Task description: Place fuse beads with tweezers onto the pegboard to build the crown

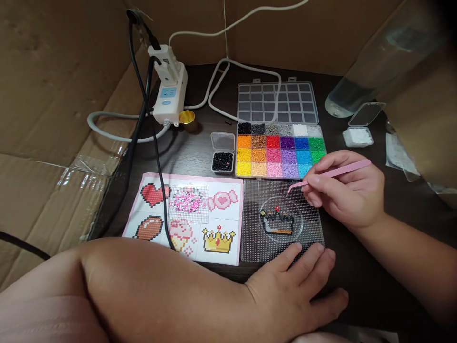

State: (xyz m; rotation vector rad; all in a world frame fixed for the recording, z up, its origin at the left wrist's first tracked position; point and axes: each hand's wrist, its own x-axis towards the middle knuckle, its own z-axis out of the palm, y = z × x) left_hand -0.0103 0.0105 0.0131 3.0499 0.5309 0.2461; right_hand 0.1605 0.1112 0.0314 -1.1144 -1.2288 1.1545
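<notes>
Pink curved tweezers (342, 169) are pinched in my right hand (348, 190), their bent tip over the upper right of a clear pegboard (250, 228). Below the tip, a partly filled bead crown (277, 224) has a dark outline, a red bead on top and an orange strip along its base. A clear round outline (302, 221) encircles the crown. My left hand (296, 295) lies with fingers spread at the board's front edge, holding nothing. To the left lies a pattern sheet (200, 257) with a printed yellow crown (218, 240).
Behind the board stands a compartment box (280, 150) of coloured beads, lid open. Small boxes hold black beads (223, 162) and white beads (358, 136). A small pegboard (188, 202) with pink beads rests on the sheet. A power strip (171, 93), black cable (157, 147) and gold cup (188, 121) are left.
</notes>
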